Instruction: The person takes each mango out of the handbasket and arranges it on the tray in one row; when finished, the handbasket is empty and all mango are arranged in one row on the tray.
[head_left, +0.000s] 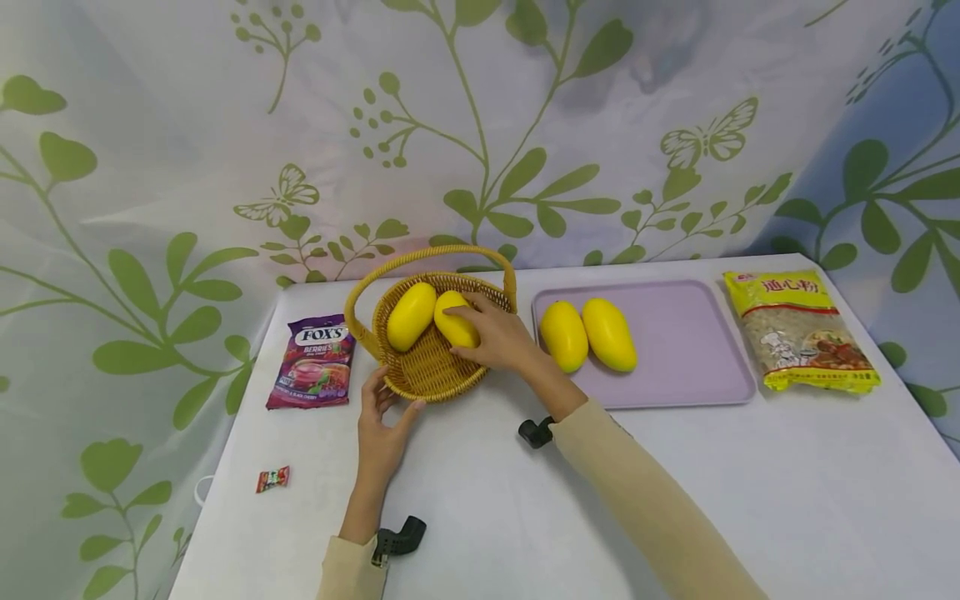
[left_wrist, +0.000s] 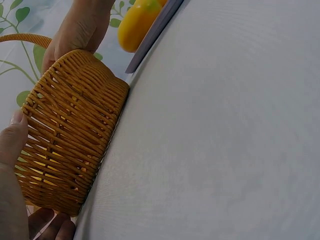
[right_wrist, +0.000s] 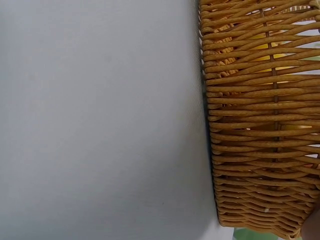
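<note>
A wicker basket (head_left: 433, 371) with an arched handle stands on the white table, one yellow mango (head_left: 411, 317) lying in its left half. Inside its right half, my right hand (head_left: 497, 335) grips a second mango (head_left: 452, 321) from above, fingers over the top and thumb at the near side. My left hand (head_left: 381, 437) holds the basket's near left edge; in the left wrist view its thumb (left_wrist: 14, 140) is at the rim and the other fingers are lower down by the wall. The right wrist view is mostly filled by the basket's woven wall (right_wrist: 265, 120), with yellow showing through the gaps.
Right of the basket, a lilac tray (head_left: 690, 350) bears two more mangoes (head_left: 610, 335) side by side. Beyond it lies a bag of pasta (head_left: 802, 333). A purple Fox's candy bag (head_left: 313, 362) is left of the basket, with a small wrapped candy (head_left: 272, 479) nearer me.
</note>
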